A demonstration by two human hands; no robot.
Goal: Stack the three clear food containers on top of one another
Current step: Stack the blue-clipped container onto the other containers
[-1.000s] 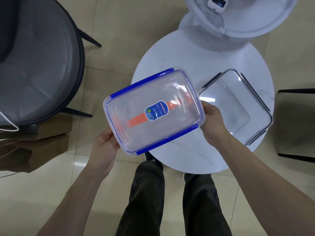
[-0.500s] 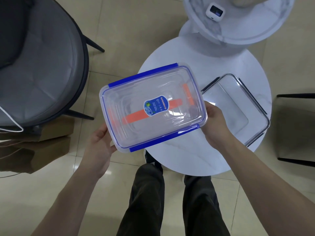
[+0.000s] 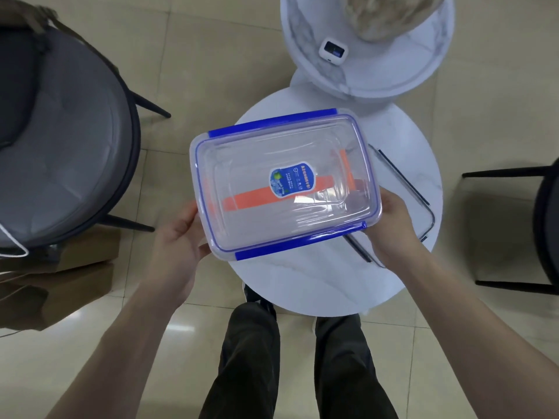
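Clear container with blue clips (image 3: 284, 186) held in the air over the left half of the round white table (image 3: 317, 285), lid up, blue oval sticker and orange band on it, its left end overhanging the table's left edge. Left hand (image 3: 178, 246) closed on its left short end, thumb on the lid rim, fingers under. Right hand (image 3: 390, 228) closed on the right near corner, thumb on top. Second clear container with dark clips (image 3: 414, 204) sits on the table by its right edge, mostly hidden behind the held one and the right hand; looks lidless, hard to tell. Smaller raised round table (image 3: 393, 77) beyond the far edge, with a small white device (image 3: 332, 52) on it. Grey cushioned chair (image 3: 60, 140) to the left, brown paper bag (image 3: 57, 282) on the tiled floor beside it.
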